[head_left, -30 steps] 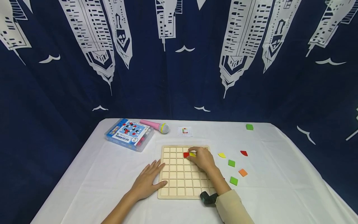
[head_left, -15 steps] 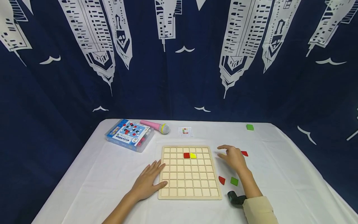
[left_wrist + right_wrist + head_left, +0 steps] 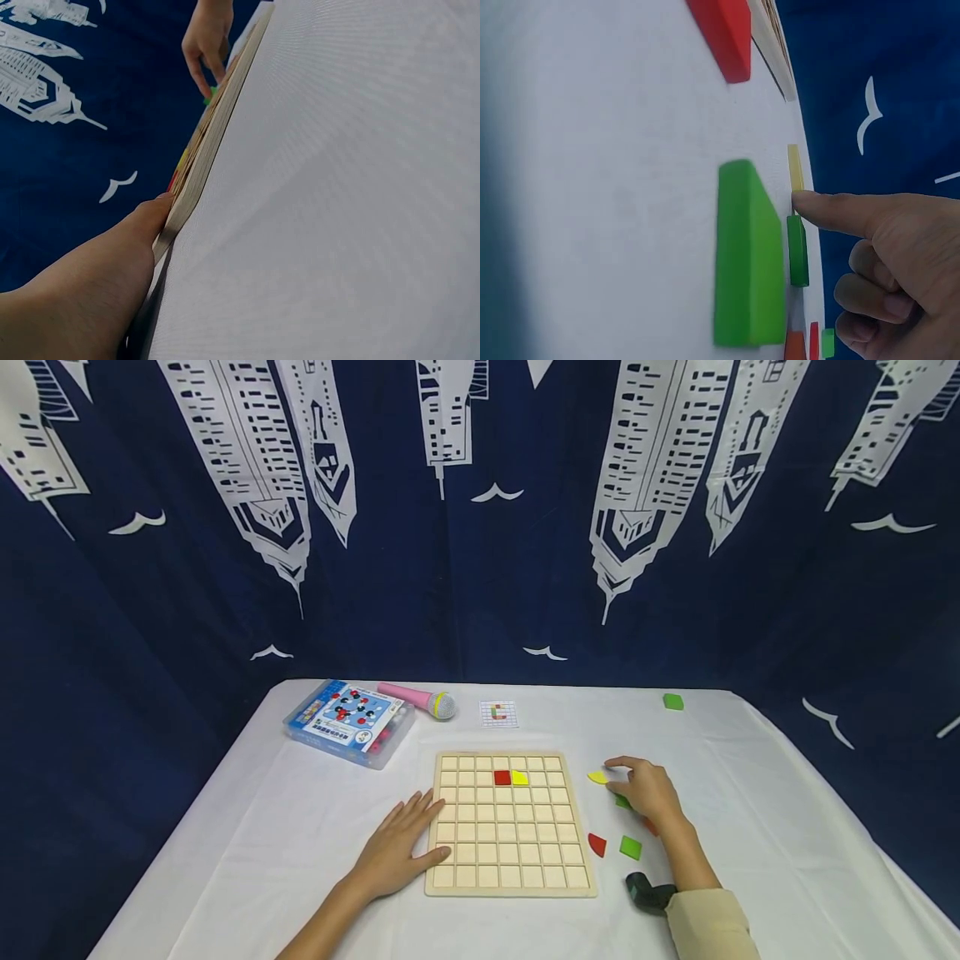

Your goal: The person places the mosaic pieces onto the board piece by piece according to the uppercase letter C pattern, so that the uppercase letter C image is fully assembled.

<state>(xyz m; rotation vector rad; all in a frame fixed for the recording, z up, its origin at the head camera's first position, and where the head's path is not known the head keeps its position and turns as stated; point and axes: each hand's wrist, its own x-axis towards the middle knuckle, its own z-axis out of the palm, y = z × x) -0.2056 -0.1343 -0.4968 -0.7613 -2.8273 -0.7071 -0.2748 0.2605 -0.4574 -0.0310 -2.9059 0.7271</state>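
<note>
With the yellow tile (image 3: 519, 777) left seated beside the red tile (image 3: 502, 777), the right hand (image 3: 648, 789) has moved off the board (image 3: 510, 860) to its 3 o'clock side, fingertip apparently touching a loose yellow piece (image 3: 597, 777) and nothing gripped, while the left hand (image 3: 393, 847) stays flat and open at the board's edge.

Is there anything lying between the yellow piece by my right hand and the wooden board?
Nothing visible. The yellow piece lies on bare cloth just right of the board, at the right hand fingertip. The red piece and green piece lie nearer you, off that path.

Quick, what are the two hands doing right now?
Left hand: open, fingers flat against the wooden board.
Right hand: open, one finger touching the yellow piece.
</note>
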